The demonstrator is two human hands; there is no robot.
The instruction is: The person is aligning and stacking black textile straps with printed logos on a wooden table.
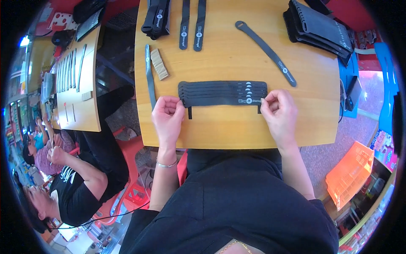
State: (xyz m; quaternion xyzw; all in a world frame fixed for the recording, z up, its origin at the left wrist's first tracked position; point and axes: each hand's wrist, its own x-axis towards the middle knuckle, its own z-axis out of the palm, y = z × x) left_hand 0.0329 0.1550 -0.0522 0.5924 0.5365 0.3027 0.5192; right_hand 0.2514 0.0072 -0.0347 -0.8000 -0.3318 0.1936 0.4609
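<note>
Several black straps lie fanned in a neat overlapping row (220, 91) across the table in front of me, pale print at their right ends. My left hand (168, 117) pinches the left end of the nearest strap (211, 101), thumb and forefinger together. At the opposite end my right hand (280, 112) pinches the same strap's tip in the same way. A short dark tab (190, 113) pokes out below the row beside my left fingers, and another (259, 109) beside my right. What these tabs belong to is hidden under the straps.
Single straps lie at the left (149, 76), top (184, 25) and right (266, 53). A tan stack of small pieces (159, 64), a strap bundle (156, 17) and a black stack (319, 29) share the table (237, 131). An orange basket (350, 171) stands right; a co-worker (80, 190) sits left.
</note>
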